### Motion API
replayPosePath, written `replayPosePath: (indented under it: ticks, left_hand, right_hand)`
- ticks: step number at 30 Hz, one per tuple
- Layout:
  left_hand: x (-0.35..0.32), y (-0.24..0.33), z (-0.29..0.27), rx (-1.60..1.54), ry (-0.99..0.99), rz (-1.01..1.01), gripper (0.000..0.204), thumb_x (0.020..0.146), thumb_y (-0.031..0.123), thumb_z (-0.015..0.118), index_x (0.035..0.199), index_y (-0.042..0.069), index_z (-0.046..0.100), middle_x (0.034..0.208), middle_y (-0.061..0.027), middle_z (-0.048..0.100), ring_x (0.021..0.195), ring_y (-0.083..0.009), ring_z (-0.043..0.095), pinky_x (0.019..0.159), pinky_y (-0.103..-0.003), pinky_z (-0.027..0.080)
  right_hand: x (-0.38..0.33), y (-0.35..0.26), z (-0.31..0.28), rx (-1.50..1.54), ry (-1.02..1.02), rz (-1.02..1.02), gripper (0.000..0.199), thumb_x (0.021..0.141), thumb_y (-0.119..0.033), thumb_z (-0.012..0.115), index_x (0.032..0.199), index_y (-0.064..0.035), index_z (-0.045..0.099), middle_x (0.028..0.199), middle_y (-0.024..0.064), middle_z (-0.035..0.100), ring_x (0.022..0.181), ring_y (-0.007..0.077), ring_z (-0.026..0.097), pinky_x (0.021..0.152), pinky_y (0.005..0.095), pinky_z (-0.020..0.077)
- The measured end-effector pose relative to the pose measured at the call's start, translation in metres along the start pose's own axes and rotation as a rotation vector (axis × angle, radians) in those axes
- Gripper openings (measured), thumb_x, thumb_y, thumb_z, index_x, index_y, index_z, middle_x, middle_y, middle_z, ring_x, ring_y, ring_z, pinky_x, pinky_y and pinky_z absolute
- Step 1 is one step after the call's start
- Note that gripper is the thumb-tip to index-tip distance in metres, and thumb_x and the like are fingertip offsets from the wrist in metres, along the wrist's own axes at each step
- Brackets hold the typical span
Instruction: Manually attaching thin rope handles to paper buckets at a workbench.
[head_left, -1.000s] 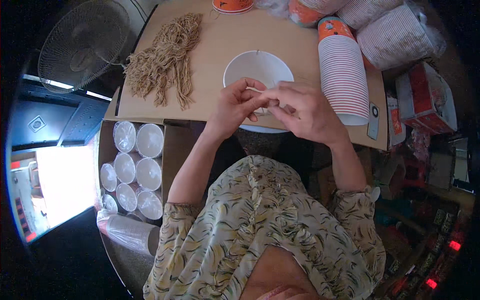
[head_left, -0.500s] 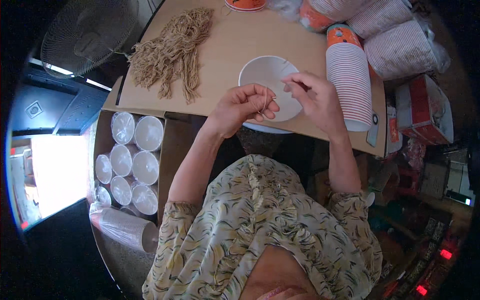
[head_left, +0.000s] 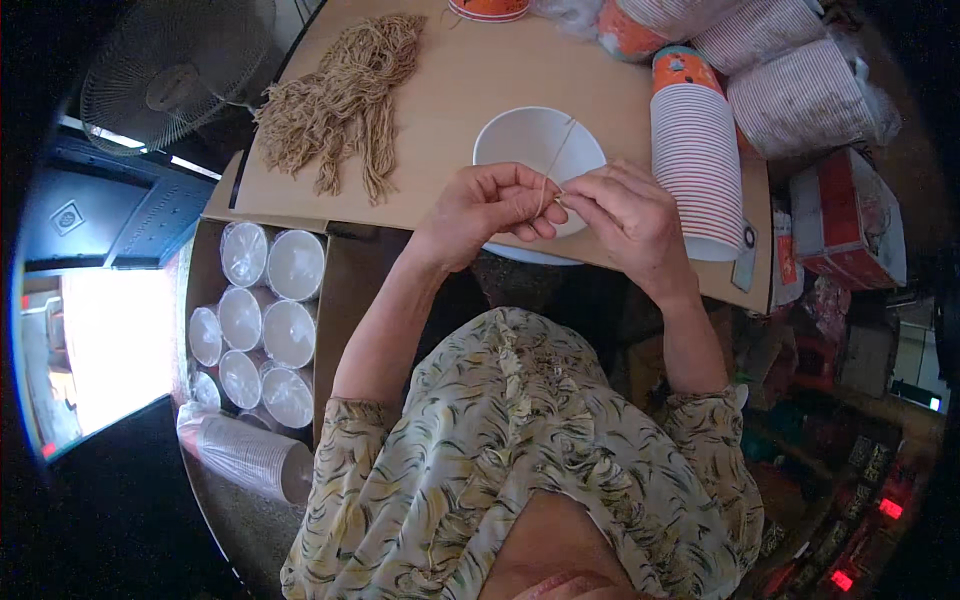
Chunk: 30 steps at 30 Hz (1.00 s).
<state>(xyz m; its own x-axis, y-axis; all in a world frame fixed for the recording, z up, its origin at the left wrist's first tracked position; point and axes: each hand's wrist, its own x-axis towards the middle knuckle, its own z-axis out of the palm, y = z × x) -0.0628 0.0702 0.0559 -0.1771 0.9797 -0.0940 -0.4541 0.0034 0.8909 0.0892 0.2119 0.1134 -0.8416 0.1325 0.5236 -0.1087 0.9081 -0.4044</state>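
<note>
A thin tan string (head_left: 562, 150) runs up from between my hands across the mouth of a white paper bucket (head_left: 510, 130) at the table's near edge. My left hand (head_left: 492, 208) is closed in a pinch on the string, which loops over its fingers. Close against it, my right hand (head_left: 625, 212) pinches the string with thumb and forefinger. Just where the fingertips meet, the finer detail is too small to make out. A bundle of tan strings (head_left: 345, 100) lies farther left on the cardboard-coloured tabletop (head_left: 455, 100).
Nested striped paper buckets (head_left: 695, 160) lie at the right, with wrapped stacks (head_left: 800, 100) behind them. A carton (head_left: 325, 270) of wrapped bucket stacks stands below left. A fan (head_left: 175, 85) is at far left, a red-and-white box (head_left: 850, 215) at far right.
My right hand has come down and left to meet my left hand, and its fingers now pinch at the string. A length of string now shows above the bucket.
</note>
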Motion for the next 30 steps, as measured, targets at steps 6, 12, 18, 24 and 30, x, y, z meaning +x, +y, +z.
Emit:
replayPosePath:
  ticks: [6,12,18,24,30]
  left_hand:
    - [0.002,0.007,-0.003,0.097,-0.005,0.091,0.024,0.102,0.02,0.054,0.113,0.0,0.063,0.093,-0.0034,0.068,0.079,-0.0079,0.063,0.071,-0.022,0.052]
    - [0.005,0.021,-0.009,0.38,-0.022,0.22,0.025,0.102,0.02,0.054,0.113,0.002,0.066,0.087,-0.0008,0.067,0.076,-0.0059,0.059,0.066,-0.021,0.05]
    - [0.007,0.026,-0.004,0.528,0.033,0.305,0.022,0.099,0.017,0.06,0.108,0.0,0.069,0.083,-0.0015,0.068,0.075,-0.0064,0.06,0.068,-0.023,0.052]
    - [0.005,0.019,-0.011,0.521,0.114,0.268,0.022,0.098,0.016,0.061,0.109,-0.002,0.069,0.086,-0.0036,0.07,0.076,-0.0081,0.063,0.07,-0.024,0.054]
    - [0.014,0.006,-0.012,0.383,0.135,0.25,0.022,0.097,0.016,0.062,0.108,-0.002,0.069,0.087,-0.0046,0.071,0.077,-0.0085,0.064,0.07,-0.023,0.053]
  right_hand:
    - [-0.001,0.001,0.0,-0.101,-0.007,-0.031,0.012,0.08,-0.006,0.071,0.088,-0.0026,0.063,0.08,0.0104,0.063,0.073,0.0296,0.062,0.068,0.0397,0.0487]
    - [0.002,-0.005,0.005,0.075,0.054,0.136,0.008,0.086,-0.007,0.067,0.091,-0.0027,0.062,0.087,0.0121,0.064,0.079,0.0309,0.065,0.067,0.0412,0.0504]
    - [0.01,0.002,0.014,0.29,0.075,0.21,0.009,0.093,-0.007,0.059,0.1,-0.001,0.058,0.089,0.0129,0.066,0.082,0.0315,0.067,0.069,0.0387,0.0522]
    - [0.008,0.01,0.014,0.468,-0.013,0.399,0.008,0.097,-0.007,0.054,0.099,0.0006,0.054,0.078,0.0096,0.064,0.072,0.018,0.066,0.066,0.0314,0.0509]
    - [0.008,0.017,0.015,0.547,0.04,0.483,0.009,0.097,-0.007,0.056,0.098,0.0017,0.058,0.081,0.0053,0.065,0.073,0.0091,0.062,0.065,0.0268,0.0506]
